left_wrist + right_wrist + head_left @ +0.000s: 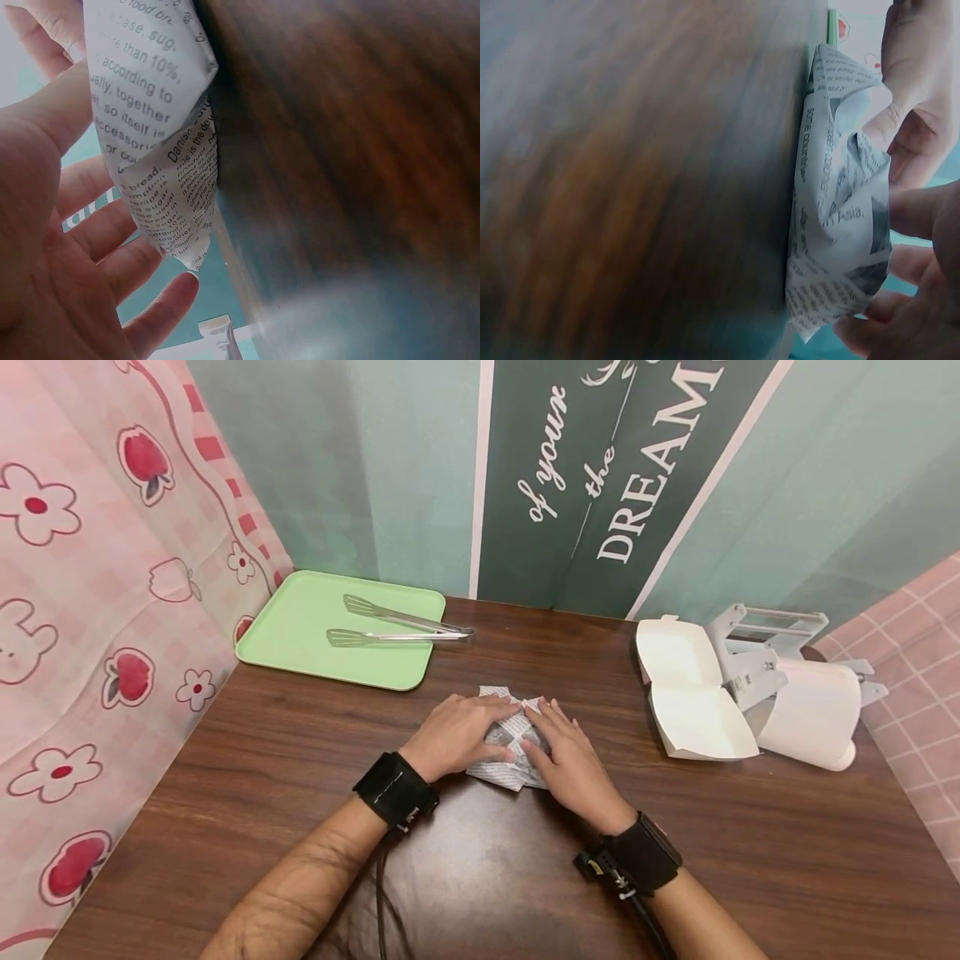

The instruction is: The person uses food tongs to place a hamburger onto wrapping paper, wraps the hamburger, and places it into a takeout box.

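Note:
A newsprint paper packet (516, 727), folded over on itself, lies on the wooden table in front of me. My left hand (457, 735) rests on its left side, fingers loosely extended over the paper and thumb across the top. From the right, my right hand (573, 764) touches the packet with its thumb and fingertips. Printed text covers the wrapped paper (161, 142) in the left wrist view, where the left fingers spread along its far side. Creases and a loose corner show on the paper (840, 217) in the right wrist view. Whatever lies inside is hidden.
At the back left is a light green tray (300, 610) with metal tongs (405, 635) lying across its right edge. An open white paper box (697, 693) stands to the right, beside a white roll holder (810, 706). Cables (380, 885) trail from the wrist bands.

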Tool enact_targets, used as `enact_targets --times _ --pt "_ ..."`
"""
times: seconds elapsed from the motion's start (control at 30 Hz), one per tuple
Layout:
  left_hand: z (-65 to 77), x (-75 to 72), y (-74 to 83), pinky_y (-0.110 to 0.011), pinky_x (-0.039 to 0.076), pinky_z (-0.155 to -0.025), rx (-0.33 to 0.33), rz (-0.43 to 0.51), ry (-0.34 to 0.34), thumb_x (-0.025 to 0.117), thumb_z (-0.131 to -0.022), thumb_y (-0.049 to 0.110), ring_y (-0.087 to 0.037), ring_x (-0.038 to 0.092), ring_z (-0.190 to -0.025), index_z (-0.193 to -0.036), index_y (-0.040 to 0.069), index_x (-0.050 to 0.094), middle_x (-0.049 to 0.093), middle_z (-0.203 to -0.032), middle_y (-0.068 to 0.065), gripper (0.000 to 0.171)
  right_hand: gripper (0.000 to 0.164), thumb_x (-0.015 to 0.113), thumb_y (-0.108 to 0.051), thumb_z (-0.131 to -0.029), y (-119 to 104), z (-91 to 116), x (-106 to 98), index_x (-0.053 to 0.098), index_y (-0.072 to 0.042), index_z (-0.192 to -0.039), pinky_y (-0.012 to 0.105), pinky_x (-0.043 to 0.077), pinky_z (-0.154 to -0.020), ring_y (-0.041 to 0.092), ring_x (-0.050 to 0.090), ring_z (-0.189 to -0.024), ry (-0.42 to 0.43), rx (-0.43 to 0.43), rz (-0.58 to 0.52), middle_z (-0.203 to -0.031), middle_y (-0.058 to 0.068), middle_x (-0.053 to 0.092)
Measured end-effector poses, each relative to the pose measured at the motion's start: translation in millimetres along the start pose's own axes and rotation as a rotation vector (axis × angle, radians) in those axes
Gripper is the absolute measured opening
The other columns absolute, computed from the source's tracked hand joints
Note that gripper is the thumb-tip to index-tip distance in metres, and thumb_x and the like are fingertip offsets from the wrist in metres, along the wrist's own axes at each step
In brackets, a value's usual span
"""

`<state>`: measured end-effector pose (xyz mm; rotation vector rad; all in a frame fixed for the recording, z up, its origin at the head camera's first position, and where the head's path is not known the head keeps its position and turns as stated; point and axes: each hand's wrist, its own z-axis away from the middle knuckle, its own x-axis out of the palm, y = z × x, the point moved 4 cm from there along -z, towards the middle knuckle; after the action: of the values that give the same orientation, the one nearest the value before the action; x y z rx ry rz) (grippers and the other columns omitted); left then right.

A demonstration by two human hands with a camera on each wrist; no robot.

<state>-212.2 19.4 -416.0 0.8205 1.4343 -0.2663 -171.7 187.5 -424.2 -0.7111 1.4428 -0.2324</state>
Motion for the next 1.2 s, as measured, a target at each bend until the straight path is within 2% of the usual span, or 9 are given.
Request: enact_targets --times 0.23,0.57,0.6,0.8,0.83,0.97,1.03,1.1,1.2 --pt "-0.2 0.6 0.6 -0.045 0.049 -0.104 -0.026 0.006 -0.012 0.072 -0.087 0.056 -0.016 0.054 -0.138 -0.148 0.023 0.055 0.057 -0.149 -0.004 0.072 0.056 0.064 -0.024 -0.1 4 7 -11 0.048 -0.001 -0.149 0.061 0.032 -0.118 0.039 0.032 -0.151 0.046 0.008 -0.033 -0.161 0.021 0.037" --pt "-0.7 0.4 1.4 -0.046 0.05 -0.103 -0.033 0.009 -0.005 0.074 -0.085 0.056 -0.016 0.054 -0.138 -0.146 0.023 0.056 0.057 -0.149 -0.003 0.072 0.045 0.066 -0.016 -0.099 26 17 -57 0.057 -0.001 -0.14 0.06 0.041 -0.109 0.043 0.052 -0.134 0.27 -0.003 0.02 -0.145 0.024 0.056" --pt "-0.5 0.2 1.4 -0.046 0.05 -0.103 -0.032 0.01 -0.002 0.074 -0.085 0.056 -0.016 0.054 -0.138 -0.146 0.023 0.056 0.057 -0.149 -0.003 0.072 0.044 0.066 -0.016 -0.099 28 18 -61 0.058 0.0 -0.139 0.06 0.042 -0.106 0.043 0.058 -0.125 0.289 -0.006 0.024 -0.143 0.025 0.057" --pt "0.6 0.1 0.5 -0.044 0.052 -0.1 -0.039 0.013 -0.003 0.073 -0.085 0.057 -0.016 0.055 -0.137 -0.146 0.025 0.056 0.058 -0.148 -0.002 0.071 0.039 0.067 -0.011 -0.097 42 27 -89 0.061 0.003 -0.133 0.059 0.043 -0.102 0.044 0.06 -0.118 0.401 -0.006 0.036 -0.138 0.027 0.061" --pt "0.6 0.3 0.2 -0.045 0.052 -0.1 -0.04 0.014 -0.004 0.073 -0.085 0.057 -0.017 0.055 -0.138 -0.146 0.025 0.056 0.058 -0.148 -0.002 0.072 0.038 0.067 -0.01 -0.097 45 27 -95 0.062 0.003 -0.132 0.059 0.043 -0.103 0.044 0.057 -0.126 0.426 -0.005 0.043 -0.136 0.027 0.062" --pt "0.4 0.5 -0.6 -0.045 0.052 -0.1 -0.045 0.022 -0.009 0.073 -0.085 0.058 -0.017 0.054 -0.138 -0.147 0.025 0.056 0.057 -0.149 -0.002 0.072 0.034 0.068 -0.008 -0.095 57 31 -122 0.065 0.004 -0.127 0.058 0.044 -0.099 0.046 0.059 -0.122 0.526 -0.001 0.096 -0.128 0.027 0.066" --pt "0.3 0.7 -1.1 -0.046 0.051 -0.101 -0.046 0.026 -0.011 0.073 -0.085 0.058 -0.017 0.053 -0.139 -0.147 0.025 0.055 0.057 -0.149 -0.002 0.072 0.033 0.068 -0.006 -0.094 63 32 -136 0.066 0.004 -0.125 0.051 0.045 -0.095 0.046 0.061 -0.114 0.577 -0.003 0.122 -0.123 0.028 0.067" --pt "0.4 0.8 -1.4 -0.045 0.051 -0.102 -0.047 0.03 -0.014 0.072 -0.085 0.057 -0.016 0.053 -0.139 -0.147 0.025 0.055 0.056 -0.15 -0.002 0.072 0.031 0.067 -0.004 -0.093 70 33 -152 0.067 0.005 -0.123 0.037 0.044 -0.091 0.041 0.061 -0.106 0.623 0.0 0.148 -0.118 0.029 0.068" --pt "0.6 1.0 -1.8 -0.045 0.051 -0.103 -0.047 0.036 -0.019 0.072 -0.086 0.057 -0.017 0.053 -0.139 -0.147 0.025 0.055 0.056 -0.15 -0.003 0.072 0.028 0.066 -0.005 -0.093 83 36 -176 0.069 0.004 -0.12 0.017 0.034 -0.077 0.013 0.059 -0.09 0.681 0.032 0.187 -0.11 0.028 0.069"
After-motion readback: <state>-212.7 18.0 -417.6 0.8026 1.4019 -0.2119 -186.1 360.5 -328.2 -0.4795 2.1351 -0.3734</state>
